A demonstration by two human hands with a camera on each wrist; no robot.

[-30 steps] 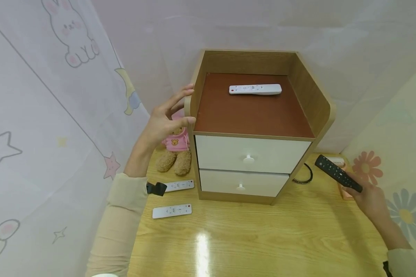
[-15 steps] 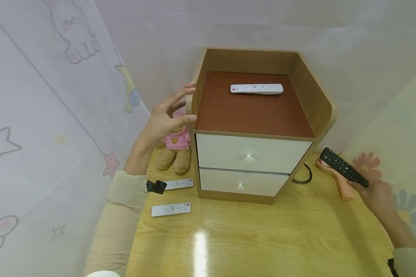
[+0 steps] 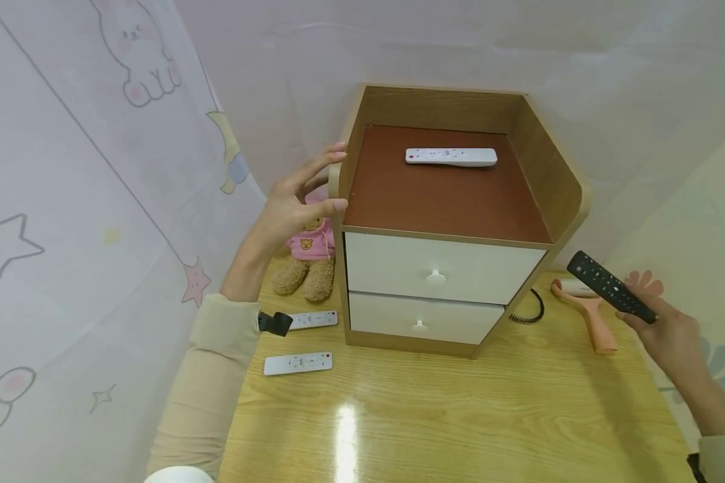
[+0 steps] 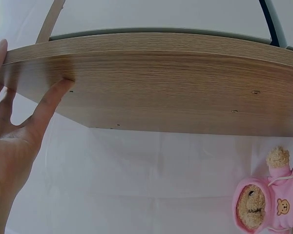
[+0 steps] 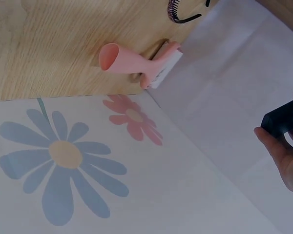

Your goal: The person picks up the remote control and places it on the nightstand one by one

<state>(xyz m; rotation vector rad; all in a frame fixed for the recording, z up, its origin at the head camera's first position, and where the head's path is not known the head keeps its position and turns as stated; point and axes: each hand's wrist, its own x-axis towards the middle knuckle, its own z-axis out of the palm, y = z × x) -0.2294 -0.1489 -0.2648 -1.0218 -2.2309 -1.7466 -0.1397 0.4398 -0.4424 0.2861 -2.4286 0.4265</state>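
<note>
My left hand [image 3: 293, 204] holds the left side panel of a small wooden cabinet [image 3: 562, 181], with thumb and fingertips at its top edge. In the left wrist view, one finger presses the outer face of that panel. A white remote control [image 3: 451, 157] lies on the cabinet's brown top. Off to the cabinet's right, my right hand [image 3: 670, 335] grips a black remote control [image 3: 610, 285], raised and tilted with its buttons showing. The right wrist view catches only the black remote's end and part of the hand.
Two white remotes, a nearer one [image 3: 298, 363] and a farther one [image 3: 314, 320], lie left of the cabinet. A teddy bear [image 3: 311, 245] in a pink hoodie sits behind them. On the right are a peach lint roller [image 3: 597, 325] and a black toothed hairband [image 3: 525, 319].
My right hand has moved right with the black remote, uncovering more of the lint roller. My left hand keeps its place on the cabinet. The head view has shifted slightly.
</note>
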